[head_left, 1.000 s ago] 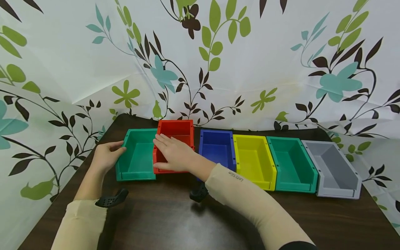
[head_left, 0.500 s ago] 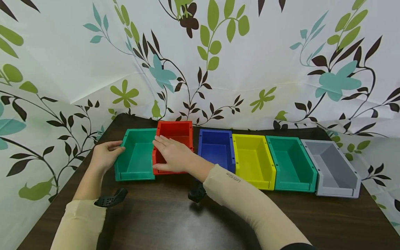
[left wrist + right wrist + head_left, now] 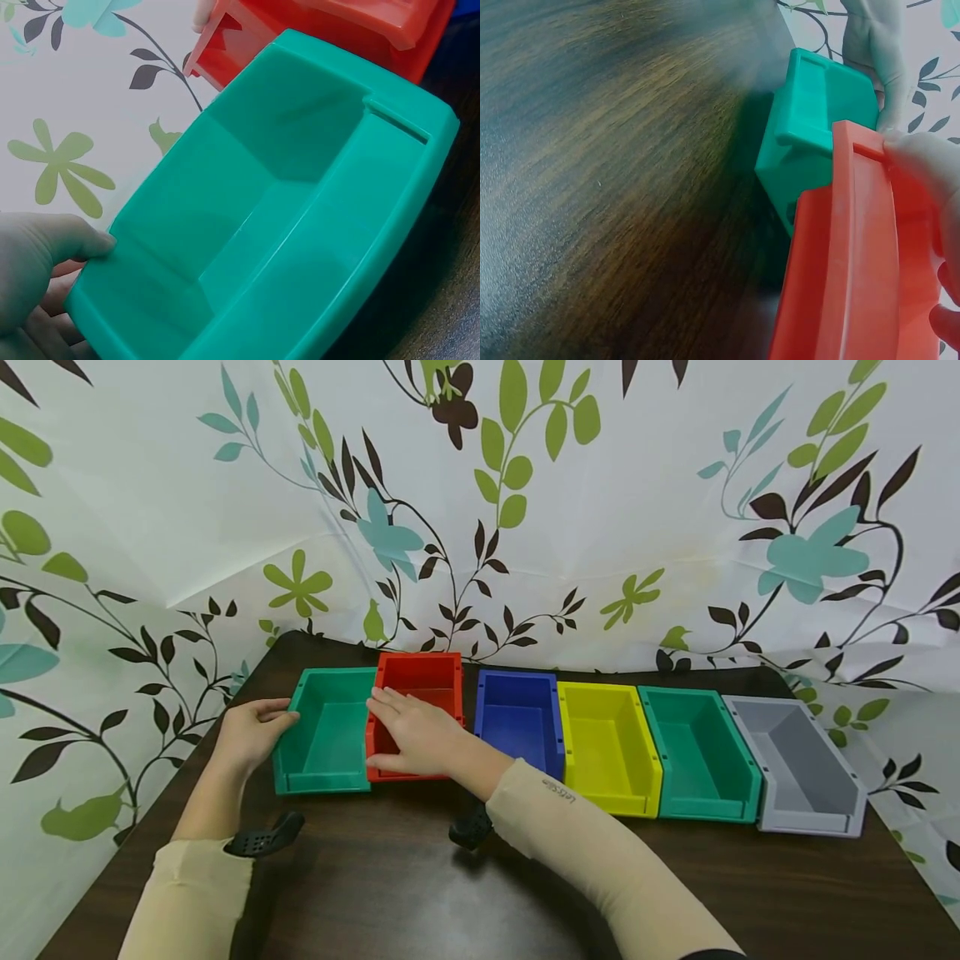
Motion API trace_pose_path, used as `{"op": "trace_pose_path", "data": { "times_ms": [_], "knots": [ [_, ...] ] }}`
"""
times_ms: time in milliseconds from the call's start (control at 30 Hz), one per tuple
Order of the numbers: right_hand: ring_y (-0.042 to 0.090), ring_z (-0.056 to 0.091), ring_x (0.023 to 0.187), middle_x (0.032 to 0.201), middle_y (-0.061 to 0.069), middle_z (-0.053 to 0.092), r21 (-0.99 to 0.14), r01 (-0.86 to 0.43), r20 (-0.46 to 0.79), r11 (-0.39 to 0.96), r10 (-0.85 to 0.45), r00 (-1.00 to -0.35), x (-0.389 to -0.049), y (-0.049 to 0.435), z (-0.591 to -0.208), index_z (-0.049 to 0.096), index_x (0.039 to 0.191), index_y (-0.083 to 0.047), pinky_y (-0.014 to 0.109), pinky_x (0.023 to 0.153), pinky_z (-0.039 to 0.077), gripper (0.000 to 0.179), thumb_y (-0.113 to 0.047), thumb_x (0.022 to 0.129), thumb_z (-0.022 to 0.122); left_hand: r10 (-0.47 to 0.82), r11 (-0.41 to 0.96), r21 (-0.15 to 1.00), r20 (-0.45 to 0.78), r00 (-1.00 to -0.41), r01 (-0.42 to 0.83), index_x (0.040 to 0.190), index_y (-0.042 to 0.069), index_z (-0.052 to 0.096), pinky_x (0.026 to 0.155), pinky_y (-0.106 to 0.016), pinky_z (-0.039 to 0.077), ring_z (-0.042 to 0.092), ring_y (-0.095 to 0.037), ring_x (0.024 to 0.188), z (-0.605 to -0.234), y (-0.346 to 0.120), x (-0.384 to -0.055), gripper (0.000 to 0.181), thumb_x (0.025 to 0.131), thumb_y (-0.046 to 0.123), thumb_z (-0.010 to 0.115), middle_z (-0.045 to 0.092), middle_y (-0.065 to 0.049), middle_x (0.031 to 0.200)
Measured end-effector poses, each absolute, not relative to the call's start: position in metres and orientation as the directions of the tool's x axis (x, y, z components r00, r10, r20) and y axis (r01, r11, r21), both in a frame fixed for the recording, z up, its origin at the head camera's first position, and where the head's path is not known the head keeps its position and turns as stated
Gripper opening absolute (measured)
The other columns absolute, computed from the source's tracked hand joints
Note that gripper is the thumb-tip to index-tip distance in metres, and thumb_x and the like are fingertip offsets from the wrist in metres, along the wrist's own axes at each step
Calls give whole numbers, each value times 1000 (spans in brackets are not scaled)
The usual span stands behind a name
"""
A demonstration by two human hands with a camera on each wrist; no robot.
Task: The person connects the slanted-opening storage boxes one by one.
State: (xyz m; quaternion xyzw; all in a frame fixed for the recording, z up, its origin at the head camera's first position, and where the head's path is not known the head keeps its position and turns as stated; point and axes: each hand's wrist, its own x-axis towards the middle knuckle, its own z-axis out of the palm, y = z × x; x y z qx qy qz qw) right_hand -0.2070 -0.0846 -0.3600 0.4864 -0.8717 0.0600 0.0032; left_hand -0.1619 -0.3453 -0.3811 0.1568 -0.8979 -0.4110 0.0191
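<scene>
In the head view, a green open-front storage bin (image 3: 322, 783) stands on the dark table at the left. My left hand (image 3: 251, 732) pinches its left side wall; the left wrist view shows the thumb over the rim of this bin (image 3: 345, 247) and the fingers outside. Right beside it is a red storage bin (image 3: 418, 662). My right hand (image 3: 420, 727) lies over the red bin with fingers extended across to its left wall. In the right wrist view, the thumb (image 3: 922, 154) rests at the front corner of the red bin (image 3: 862, 255).
To the right runs a row of bins: blue (image 3: 517, 727), yellow (image 3: 607, 739), green (image 3: 697, 752) and grey (image 3: 798, 760). A narrow gap separates red from blue. Dark wood table (image 3: 405, 902) extends in front; a leaf-patterned curtain (image 3: 555, 552) hangs behind.
The red bin has slid slightly toward me, with my right hand moving along on it. My left hand stays on the green bin, and the other bins have not moved.
</scene>
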Motion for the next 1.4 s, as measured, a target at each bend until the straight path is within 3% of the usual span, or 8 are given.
{"op": "trace_pose_path", "data": {
  "times_ms": [633,1400],
  "knots": [
    [18,23,145,157,6,23,-93,-837,41,540,-837,-545,-206,-85,-380,29,149,-9,34,115,26,81,-58,89,51,-308,601,743,-125,-943,-295,137,-3,45,92,-54,47,50,-44,120,-378,-343,-163,55,97,35,48,50,-32,132],
    [19,28,143,158,0,19,-46,-768,-46,639,-769,-637,-201,-98,-378,24,151,-15,39,114,28,81,-60,88,49,-319,625,724,-105,-942,-292,138,-4,44,91,-55,46,47,-46,121,-378,-341,-171,53,98,32,44,51,-32,130]
  ]
}}
